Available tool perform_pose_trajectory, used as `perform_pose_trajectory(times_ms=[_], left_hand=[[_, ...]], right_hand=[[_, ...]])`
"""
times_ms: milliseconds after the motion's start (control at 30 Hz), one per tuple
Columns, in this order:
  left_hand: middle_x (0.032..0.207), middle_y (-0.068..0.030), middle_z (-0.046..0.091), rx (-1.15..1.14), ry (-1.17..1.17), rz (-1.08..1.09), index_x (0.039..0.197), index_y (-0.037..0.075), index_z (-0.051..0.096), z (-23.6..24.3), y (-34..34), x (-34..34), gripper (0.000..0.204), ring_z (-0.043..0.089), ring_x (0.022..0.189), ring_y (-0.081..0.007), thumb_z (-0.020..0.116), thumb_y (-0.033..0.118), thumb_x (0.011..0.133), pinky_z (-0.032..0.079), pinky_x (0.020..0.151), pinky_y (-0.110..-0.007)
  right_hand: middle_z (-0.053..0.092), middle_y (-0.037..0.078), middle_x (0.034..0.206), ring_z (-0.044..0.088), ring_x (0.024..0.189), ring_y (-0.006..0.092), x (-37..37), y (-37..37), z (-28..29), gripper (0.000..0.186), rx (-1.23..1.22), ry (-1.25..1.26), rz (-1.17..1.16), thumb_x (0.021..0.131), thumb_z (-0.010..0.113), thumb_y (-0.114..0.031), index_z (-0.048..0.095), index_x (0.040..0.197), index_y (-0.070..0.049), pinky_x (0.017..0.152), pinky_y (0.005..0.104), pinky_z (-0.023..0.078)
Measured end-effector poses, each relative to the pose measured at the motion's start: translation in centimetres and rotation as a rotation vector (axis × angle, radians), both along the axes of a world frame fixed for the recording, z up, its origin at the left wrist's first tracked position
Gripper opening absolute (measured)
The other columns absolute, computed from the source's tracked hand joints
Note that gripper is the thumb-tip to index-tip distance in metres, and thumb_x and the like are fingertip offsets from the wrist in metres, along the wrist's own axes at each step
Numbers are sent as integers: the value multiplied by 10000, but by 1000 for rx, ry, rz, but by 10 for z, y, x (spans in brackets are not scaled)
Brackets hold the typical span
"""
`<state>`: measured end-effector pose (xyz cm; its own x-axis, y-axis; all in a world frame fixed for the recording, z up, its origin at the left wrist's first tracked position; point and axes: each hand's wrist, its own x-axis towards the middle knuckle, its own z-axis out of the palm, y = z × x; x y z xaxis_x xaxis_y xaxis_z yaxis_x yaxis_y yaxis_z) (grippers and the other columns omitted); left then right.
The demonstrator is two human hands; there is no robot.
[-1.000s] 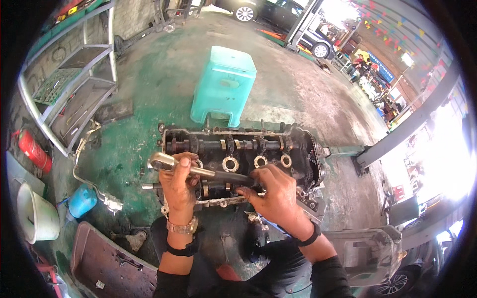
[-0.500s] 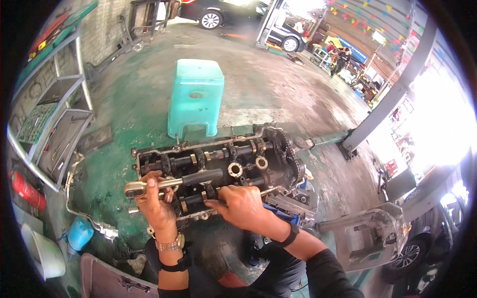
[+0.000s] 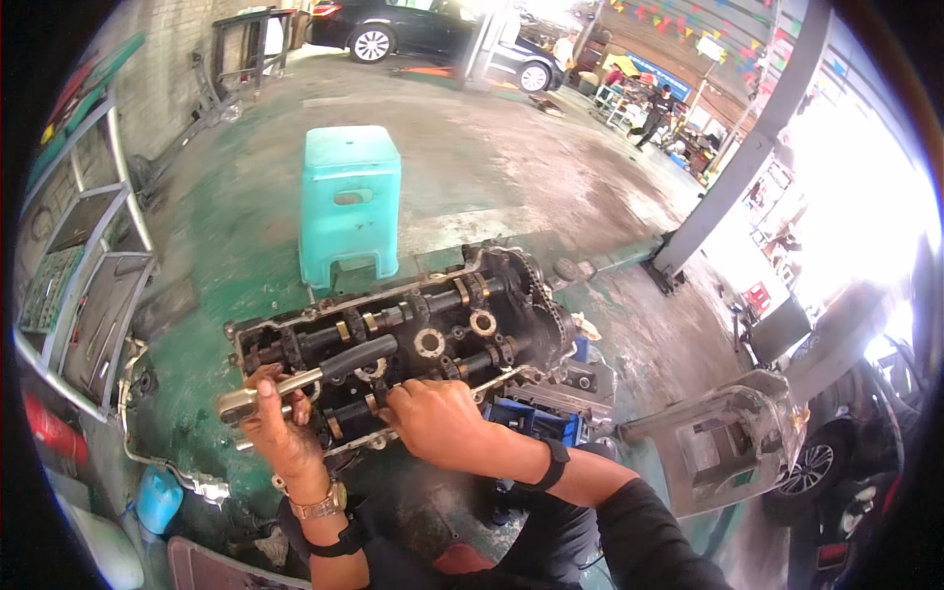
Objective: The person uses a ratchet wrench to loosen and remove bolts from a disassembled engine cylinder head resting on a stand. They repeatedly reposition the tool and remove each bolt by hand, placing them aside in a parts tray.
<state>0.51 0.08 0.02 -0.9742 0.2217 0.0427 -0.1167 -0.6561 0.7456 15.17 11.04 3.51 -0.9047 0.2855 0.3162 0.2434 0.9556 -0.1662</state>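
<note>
My left hand [image 3: 285, 428] grips a long ratchet wrench [image 3: 307, 377] near its chrome head, the black handle reaching up and right over the engine cylinder head [image 3: 526, 310]. That cylinder head lies open, showing two camshafts, a chain at its right end and pale rings round its wells. My right hand [image 3: 433, 418] is closed over the near camshaft [image 3: 470, 361], below the wrench handle, with its fingertips down among the parts. What it holds there, if anything, is hidden. A blue support [image 3: 533, 425] shows under the right end of the cylinder head.
A turquoise stool [image 3: 349, 211] stands just beyond. Left are a metal rack [image 3: 118, 320], red extinguisher [image 3: 57, 438] and blue jug [image 3: 157, 497]. Right are a post [image 3: 718, 187] and oil pan [image 3: 708, 442]. A black car [image 3: 413, 39] and a person [image 3: 654, 118] are farther back.
My right hand has come off the wrench handle and moved down onto the near camshaft, while my left hand keeps the wrench. The camera has turned, so the cylinder head appears farther left and slanted.
</note>
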Motion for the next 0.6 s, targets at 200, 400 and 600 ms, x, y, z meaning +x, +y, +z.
perform_pose_trajectory(times_ms=[200, 400, 600], left_hand=[[830, -53, 583, 53, -17, 0, 1029, -7, 642, -3, 2, 0, 269, 485, 573, -76, 663, 248, 948, 358, 450, -200], [831, -54, 602, 3, -35, 8, 1022, 0, 652, -5, 1, -2, 257, 483, 552, -73, 659, 246, 949, 353, 449, -197], [828, -48, 602, -10, -14, 4, 1021, 0, 654, -2, 2, 0, 290, 489, 569, -70, 671, 278, 939, 352, 458, -195]], right_hand=[[640, 125, 794, 677, 765, 302, 4, 0, 9, 152, 26, -75, 55, 866, 616, -188, 620, 879, -37, 616, 415, 534], [632, 121, 822, 671, 761, 299, 2, 4, 4, 132, -41, -87, 19, 833, 623, -167, 606, 879, -45, 601, 419, 532], [611, 112, 803, 656, 727, 305, 0, 9, 4, 197, 22, 97, 204, 888, 628, -241, 604, 900, -45, 595, 421, 529]])
